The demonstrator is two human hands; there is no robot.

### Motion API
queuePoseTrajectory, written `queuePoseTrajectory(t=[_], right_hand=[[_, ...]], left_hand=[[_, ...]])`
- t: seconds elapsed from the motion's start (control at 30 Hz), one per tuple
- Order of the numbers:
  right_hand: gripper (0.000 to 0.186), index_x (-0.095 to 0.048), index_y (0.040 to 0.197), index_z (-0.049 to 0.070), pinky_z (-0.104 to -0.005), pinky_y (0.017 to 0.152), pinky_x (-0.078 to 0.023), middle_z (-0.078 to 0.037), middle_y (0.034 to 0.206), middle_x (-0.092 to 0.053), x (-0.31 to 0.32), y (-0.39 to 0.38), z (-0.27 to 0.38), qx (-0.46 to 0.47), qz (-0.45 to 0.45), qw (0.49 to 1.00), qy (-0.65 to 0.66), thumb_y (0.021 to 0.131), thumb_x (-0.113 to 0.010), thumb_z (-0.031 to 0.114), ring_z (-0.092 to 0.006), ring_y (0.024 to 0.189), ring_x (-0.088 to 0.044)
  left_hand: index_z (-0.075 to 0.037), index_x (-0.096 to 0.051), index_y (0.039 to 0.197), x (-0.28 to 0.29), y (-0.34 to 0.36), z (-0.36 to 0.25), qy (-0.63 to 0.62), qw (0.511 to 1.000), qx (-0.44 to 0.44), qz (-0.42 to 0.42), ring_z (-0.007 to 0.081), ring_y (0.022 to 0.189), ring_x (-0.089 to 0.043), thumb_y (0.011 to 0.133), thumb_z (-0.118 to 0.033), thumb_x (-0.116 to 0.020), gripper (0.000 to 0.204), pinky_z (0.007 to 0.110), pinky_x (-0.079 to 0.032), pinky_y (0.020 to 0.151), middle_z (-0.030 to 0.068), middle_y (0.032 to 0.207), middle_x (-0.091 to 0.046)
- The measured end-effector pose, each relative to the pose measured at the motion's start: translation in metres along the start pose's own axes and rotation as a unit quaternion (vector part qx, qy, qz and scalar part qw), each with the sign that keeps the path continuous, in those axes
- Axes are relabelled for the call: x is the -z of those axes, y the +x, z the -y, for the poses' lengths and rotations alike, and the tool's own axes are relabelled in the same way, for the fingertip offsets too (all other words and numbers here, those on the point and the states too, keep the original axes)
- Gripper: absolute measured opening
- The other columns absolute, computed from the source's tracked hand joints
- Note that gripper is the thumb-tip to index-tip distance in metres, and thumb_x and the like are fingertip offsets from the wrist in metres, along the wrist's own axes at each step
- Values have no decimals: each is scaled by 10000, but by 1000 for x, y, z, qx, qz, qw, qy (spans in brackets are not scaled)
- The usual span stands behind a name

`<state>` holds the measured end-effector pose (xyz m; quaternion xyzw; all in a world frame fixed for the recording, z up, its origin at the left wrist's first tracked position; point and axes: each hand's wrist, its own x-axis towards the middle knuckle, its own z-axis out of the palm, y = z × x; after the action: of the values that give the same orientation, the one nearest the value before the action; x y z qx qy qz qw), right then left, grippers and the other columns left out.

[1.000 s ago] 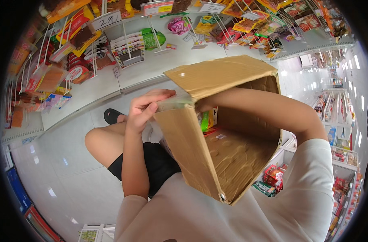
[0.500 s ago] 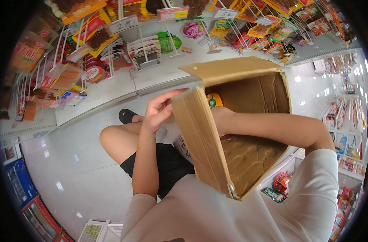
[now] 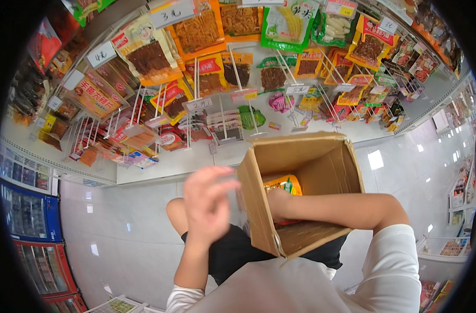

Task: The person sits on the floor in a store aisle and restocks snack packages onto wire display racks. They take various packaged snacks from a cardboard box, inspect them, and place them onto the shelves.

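An open cardboard box point(image 3: 326, 156) rests at my lap, its mouth tilted up toward me. My right hand point(image 3: 280, 203) reaches down inside it. The fingers are hidden behind the box's left wall and by the hand itself. Against that hand lies an orange and yellow snack packet point(image 3: 287, 183) with some green on it; I cannot tell whether it is gripped. Just left of the box my left hand point(image 3: 209, 203) is raised, a little blurred, with its fingers loosely apart and nothing in them. It stands off the box wall.
Snack packets point(image 3: 199, 28) hang on wire hooks along the shelf ahead, with price tags at the hook ends. Below them is a white shelf base point(image 3: 191, 161). Blue and red coolers point(image 3: 32, 214) stand at far left, and a white wire rack point(image 3: 446, 245) is at right.
My left hand has let go of the box's left edge and lifted away. The box has turned more upright, while my right hand stays inside. The view has shifted, showing more of the shelf.
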<state>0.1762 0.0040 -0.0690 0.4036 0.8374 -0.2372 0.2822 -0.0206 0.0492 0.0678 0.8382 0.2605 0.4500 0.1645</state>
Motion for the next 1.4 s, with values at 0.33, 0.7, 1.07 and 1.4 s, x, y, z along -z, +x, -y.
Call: queuePoseTrajectory(t=[0.33,0.7,1.07,1.4], right_hand=[[228,-742,953,132,-421,785,-569,-132,1003,-728,-121,13,-6,-50,-210,966,142,905,-540,225,-301,922,-709],[262,-724,930,33,-447,765,-571,-169,967,-723,-202,34,-51,-156,-101,960,209,832,-629,257,-329,893,-703],[307,-712,943,51,-433,752,-565,-152,941,-722,-192,18,-54,-155,-78,969,176,845,-622,327,-313,880,-703],[475,-704,871,66,-468,619,-531,-210,712,-660,-155,-77,-50,-262,-417,792,359,833,-655,537,-396,684,-660]], left_hand=[[-132,-626,765,-101,-18,-47,136,816,-259,498,165,911,-612,703,-121,-645,65,338,-442,920,12,846,-634],[-133,-579,1280,-151,-172,92,68,846,447,283,301,1131,-618,820,-259,-710,495,430,-483,949,112,1256,-642],[-133,-501,1416,-243,-236,135,107,658,493,558,332,1235,-570,848,-533,-595,701,417,-460,1002,139,1353,-597],[-95,-690,1187,-255,-228,149,98,666,467,574,354,1152,-616,898,-527,-547,539,450,-492,931,175,1226,-659]])
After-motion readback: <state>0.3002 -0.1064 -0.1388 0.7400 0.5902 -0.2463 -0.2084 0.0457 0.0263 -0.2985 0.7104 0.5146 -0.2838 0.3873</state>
